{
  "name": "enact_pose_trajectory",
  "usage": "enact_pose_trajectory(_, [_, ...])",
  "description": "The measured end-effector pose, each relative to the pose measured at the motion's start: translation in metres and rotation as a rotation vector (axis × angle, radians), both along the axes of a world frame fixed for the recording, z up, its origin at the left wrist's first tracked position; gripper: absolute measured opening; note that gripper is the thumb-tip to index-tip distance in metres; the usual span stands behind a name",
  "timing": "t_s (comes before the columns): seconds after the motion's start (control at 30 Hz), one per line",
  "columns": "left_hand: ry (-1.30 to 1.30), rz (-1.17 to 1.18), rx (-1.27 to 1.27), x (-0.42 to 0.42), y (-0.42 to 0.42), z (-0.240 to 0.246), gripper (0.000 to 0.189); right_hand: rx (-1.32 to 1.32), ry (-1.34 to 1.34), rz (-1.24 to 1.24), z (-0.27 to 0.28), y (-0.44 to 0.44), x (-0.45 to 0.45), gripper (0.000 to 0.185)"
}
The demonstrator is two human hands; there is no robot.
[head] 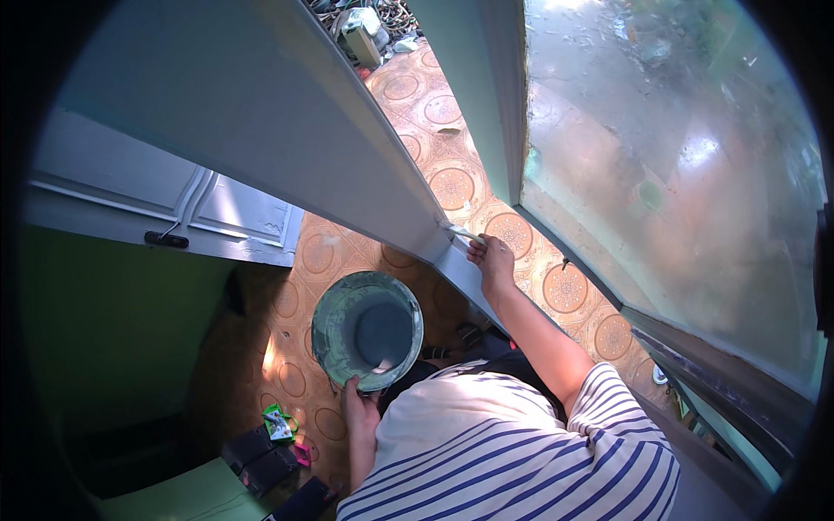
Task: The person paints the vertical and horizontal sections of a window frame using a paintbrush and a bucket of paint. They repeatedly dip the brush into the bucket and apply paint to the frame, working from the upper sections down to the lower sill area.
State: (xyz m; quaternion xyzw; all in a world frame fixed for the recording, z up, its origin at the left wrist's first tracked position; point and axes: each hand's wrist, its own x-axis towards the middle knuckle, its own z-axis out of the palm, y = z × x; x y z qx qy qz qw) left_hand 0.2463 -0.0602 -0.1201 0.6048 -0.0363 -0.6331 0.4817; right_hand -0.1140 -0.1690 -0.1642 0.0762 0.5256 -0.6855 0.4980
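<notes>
My left hand [361,411] grips the near rim of a paint-smeared bucket [367,331], thumb over the edge. Dark grey-blue material lies at the bucket's bottom. My right hand [494,259] is closed on the handle of a thin pale tool [468,234], likely a paintbrush. Its tip touches the end of a white-grey painted wall or frame edge [438,238], where a whitish patch shows. The exact shape of the tip is too small to tell.
A frosted glass window pane [664,195] stands on the right. A white panelled door [247,208] is on the left. Black boxes [260,459] and a green bag [279,423] sit on the patterned tile floor [451,185]. Tangled cables [391,16] lie beyond the opening.
</notes>
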Motion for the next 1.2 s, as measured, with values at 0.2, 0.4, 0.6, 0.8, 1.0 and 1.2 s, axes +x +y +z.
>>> enact_pose_trajectory(0.2, [-0.018, 0.035, 0.025, 0.004, -0.002, -0.004, 0.028, -0.22, -0.205, 0.012, 0.035, 0.001, 0.002, 0.032])
enact_pose_trajectory(0.4, [-0.061, -0.002, -0.012, -0.005, -0.006, 0.008, 0.03, -0.059, -0.184, -0.063, 0.01, 0.012, 0.0, 0.031])
enact_pose_trajectory(0.6, [-0.083, -0.034, -0.013, -0.004, 0.001, 0.003, 0.035, -0.169, -0.278, -0.033, 0.018, 0.002, 0.005, 0.033])
enact_pose_trajectory(0.8, [-0.066, -0.021, 0.003, -0.005, 0.007, 0.002, 0.036, -0.216, -0.192, -0.028, 0.041, 0.018, -0.009, 0.033])
enact_pose_trajectory(1.0, [-0.006, -0.023, -0.009, -0.009, 0.003, 0.007, 0.035, -0.056, -0.123, -0.016, 0.002, 0.001, -0.005, 0.032])
enact_pose_trajectory(1.2, [-0.042, -0.06, -0.035, -0.01, 0.007, 0.012, 0.039, -0.3, -0.096, -0.007, 0.043, 0.001, 0.006, 0.03])
